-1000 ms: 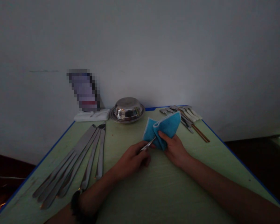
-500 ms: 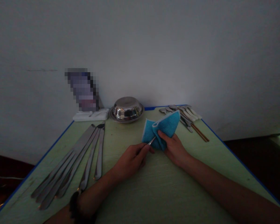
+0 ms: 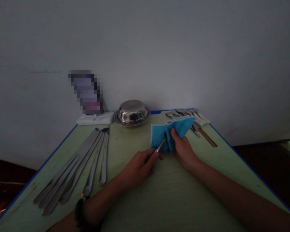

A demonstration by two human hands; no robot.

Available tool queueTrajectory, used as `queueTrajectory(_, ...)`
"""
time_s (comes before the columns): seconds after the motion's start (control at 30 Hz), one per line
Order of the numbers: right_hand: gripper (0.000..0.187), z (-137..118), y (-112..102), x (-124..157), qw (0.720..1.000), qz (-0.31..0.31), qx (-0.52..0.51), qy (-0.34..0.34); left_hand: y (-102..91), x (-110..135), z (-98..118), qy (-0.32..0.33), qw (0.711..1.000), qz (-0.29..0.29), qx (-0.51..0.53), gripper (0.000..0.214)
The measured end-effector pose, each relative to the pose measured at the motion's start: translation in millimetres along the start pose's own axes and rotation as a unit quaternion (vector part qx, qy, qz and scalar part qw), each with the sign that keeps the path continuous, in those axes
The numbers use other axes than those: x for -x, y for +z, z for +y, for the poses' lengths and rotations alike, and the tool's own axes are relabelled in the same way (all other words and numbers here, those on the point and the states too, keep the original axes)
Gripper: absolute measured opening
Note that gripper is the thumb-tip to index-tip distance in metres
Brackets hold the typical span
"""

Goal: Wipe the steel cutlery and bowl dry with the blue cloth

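Above the middle of the table, my left hand (image 3: 145, 164) is closed round the handle of a slim metal utensil (image 3: 160, 145). Its far end goes into the folds of a blue cloth (image 3: 157, 134), so the kind of utensil is hidden. My right hand (image 3: 184, 149) grips this cloth, thumb on top, with the fold wrapped about the utensil. The cloth's upper corner sticks out toward the back right, over part of a group of cutlery.
Long metal utensils (image 3: 79, 164) lie fanned at left. An upturned steel bowl (image 3: 133, 111) rests on a plate by the wall. A blurred phone-like screen (image 3: 87, 93) leans in a white stand (image 3: 94, 118). At back right are spoons (image 3: 176, 113) and wooden chopsticks (image 3: 208, 137).
My right hand and the cloth have shifted slightly right, and the cloth's top corner has tipped lower and rightward. More of the metal utensil shows between the hands.
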State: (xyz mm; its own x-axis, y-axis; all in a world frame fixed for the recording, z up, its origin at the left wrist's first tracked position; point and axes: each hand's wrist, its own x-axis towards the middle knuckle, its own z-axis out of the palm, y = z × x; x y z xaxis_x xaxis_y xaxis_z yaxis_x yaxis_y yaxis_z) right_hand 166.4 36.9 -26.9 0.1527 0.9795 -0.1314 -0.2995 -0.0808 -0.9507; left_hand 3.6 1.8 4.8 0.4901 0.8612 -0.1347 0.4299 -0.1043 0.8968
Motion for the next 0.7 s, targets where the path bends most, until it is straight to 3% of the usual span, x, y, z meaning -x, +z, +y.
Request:
queueTrajectory(0.1, 0.041, 4.4, -3.6, -1.7, 0.999, 0.016, 0.039, -0.022, -0.1, 2.1, -0.6, 0.002, 1.0, -0.002, -0.008, 0.033)
queueTrajectory(0.27, 0.028, 2.7, -6.8, -0.6, 0.996, -0.045, 0.07, -0.028, -0.9, 2.3, -4.0, -0.005, 1.0, 0.005, 0.027, 0.034)
queueTrajectory(0.43, 0.027, -3.8, -7.5, -0.3, 0.994, -0.054, 0.08, -0.051, -1.8, 0.9, -1.5, -0.007, 1.0, 0.003, 0.002, 0.034)
queueTrajectory(0.7, 0.036, -7.2, -6.2, -0.6, 0.977, 0.006, 0.186, -0.105, -1.0, 2.9, -1.3, 0.005, 1.0, -0.003, 0.004, 0.033)
